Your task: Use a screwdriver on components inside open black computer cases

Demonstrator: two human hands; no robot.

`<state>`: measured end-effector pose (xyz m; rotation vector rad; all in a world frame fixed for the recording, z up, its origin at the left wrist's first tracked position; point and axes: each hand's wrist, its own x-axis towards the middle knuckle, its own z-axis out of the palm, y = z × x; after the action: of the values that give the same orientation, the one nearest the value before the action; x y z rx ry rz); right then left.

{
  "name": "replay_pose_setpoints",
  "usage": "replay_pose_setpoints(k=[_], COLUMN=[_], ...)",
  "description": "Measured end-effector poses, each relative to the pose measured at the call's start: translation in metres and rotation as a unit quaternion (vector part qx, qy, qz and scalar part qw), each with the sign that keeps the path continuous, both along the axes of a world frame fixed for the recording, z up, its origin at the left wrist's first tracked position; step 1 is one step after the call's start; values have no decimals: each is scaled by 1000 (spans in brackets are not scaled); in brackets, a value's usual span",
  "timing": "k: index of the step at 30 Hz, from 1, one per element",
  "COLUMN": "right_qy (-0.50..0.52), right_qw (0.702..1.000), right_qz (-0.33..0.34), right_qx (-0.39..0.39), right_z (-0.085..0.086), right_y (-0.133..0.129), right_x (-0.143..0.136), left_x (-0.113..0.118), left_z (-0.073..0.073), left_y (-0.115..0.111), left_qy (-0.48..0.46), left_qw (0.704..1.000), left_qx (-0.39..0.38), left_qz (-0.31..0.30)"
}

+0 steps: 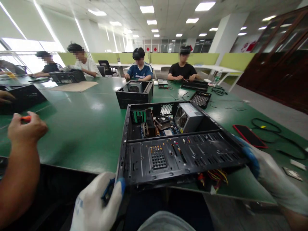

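An opened black computer case (137,163) lies on its side before me, its near edge by the front of the green table. My left hand (96,202), in a white glove with blue fingertips, grips its near left corner. At the right end, my gloved right hand (262,163) holds the case's side; part of its fingers is hidden behind the edge. Inside the case are a silver power supply (190,115), a cooling fan (163,121) and a motherboard (168,132). Red and yellow cables (218,175) hang out under the near edge.
Another opened case (134,96) stands beyond mine. A red-edged black phone (249,135) and a black cable (286,138) lie to the right. At left, a co-worker's hand (27,126) holds something orange. Several people sit around the green table (79,128).
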<state>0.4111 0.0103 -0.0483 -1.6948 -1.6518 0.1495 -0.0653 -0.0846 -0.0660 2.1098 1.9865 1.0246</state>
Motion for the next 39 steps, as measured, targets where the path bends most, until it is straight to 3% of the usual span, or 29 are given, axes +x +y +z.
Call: replay_pose_setpoints(k=[3, 5, 9, 12, 15, 19, 23, 27, 29, 32, 36, 39], right_qy=[54, 70, 117, 149, 137, 92, 108, 154, 164, 165, 129, 69], right_qw=[995, 993, 988, 984, 989, 987, 974, 979, 980, 982, 989, 996], right_qz=[76, 88, 94, 87, 37, -106, -175, -135, -113, -88, -60, 14], right_qx=[-36, -36, -36, -47, -47, -83, -98, -8, 20, 0, -38, -57], right_z=[0, -3, -8, -6, -1, 4, 5, -6, -14, -19, -8, 4], right_y=[15, 19, 22, 19, 11, -3, -13, 2, 22, 58, 101, 132], right_x=[16, 25, 29, 22, 15, 3, -23, -23, -6, 24, 40, 34], left_x=[15, 17, 4, -13, -23, -20, -11, -1, 9, 31, 58, 69], left_z=[-4, -7, -6, 1, 13, 30, 37, 36, 34, 33, 29, 24], left_y=[-7, -7, 4, 30, 65, 105, 122, 115, 103, 78, 41, 23], left_qy=[-8, -24, -100, -131, -103, -20, 40, 57, 69, 82, 102, 147], left_qw=[999, 998, 991, 989, 994, 991, 981, 981, 982, 985, 983, 969], left_qx=[19, 20, -33, -20, -3, -41, -57, -36, -23, -4, 11, 48], left_qz=[-47, -58, -88, -71, -37, -127, -182, -183, -173, -153, -153, -195])
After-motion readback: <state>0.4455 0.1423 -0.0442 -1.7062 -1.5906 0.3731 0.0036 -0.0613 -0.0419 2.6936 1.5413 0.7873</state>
